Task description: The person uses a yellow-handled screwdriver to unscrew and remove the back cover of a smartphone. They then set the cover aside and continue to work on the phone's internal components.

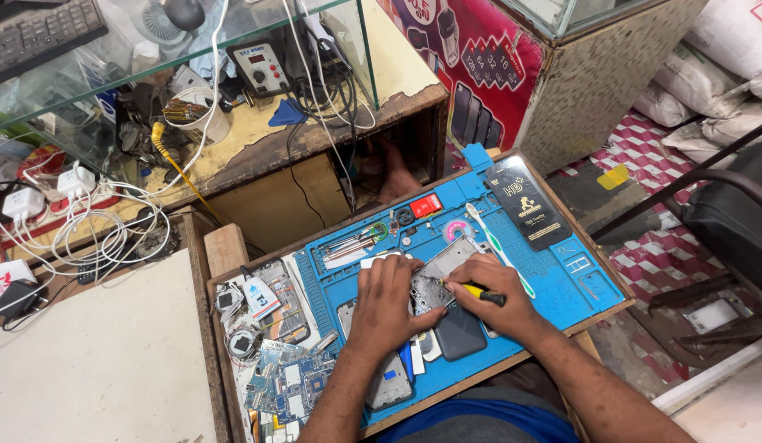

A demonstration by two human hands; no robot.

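An opened phone with its bare grey metal frame exposed (pixel 434 283) is being worked on in the middle of a blue silicone repair mat (pixel 553 287), which is laid over a wooden-edged surface (pixel 221 250), probably so that small parts are kept from rolling away. The phone is being pressed flat by the left hand (pixel 387 303), whose fingers are spread and laid down over its left edge rather than closed round anything, apparently so that the frame is kept from sliding under the tool. A small screwdriver with a yellow and black handle (pixel 478 291) is being gripped in the curled fingers of the right hand (pixel 500 303), its tip being directed leftward onto the frame close beside the left hand. A dark rectangular phone back panel (pixel 459 332) is lying just near of the frame, partly tucked under the right hand, within easy reach. A white toothbrush with green trim (pixel 497 246) is resting diagonally on the mat just far of the right hand. At the far right corner of the mat a black glossy screen-protector packet (pixel 529 205) is lying, well apart from the hands. To the left of the mat, loose green circuit boards (pixel 287 381) and small parts are being kept in a heap, off the working area. On the far shelf a soldering station with a small display (pixel 262 67) is standing among tangled cables.
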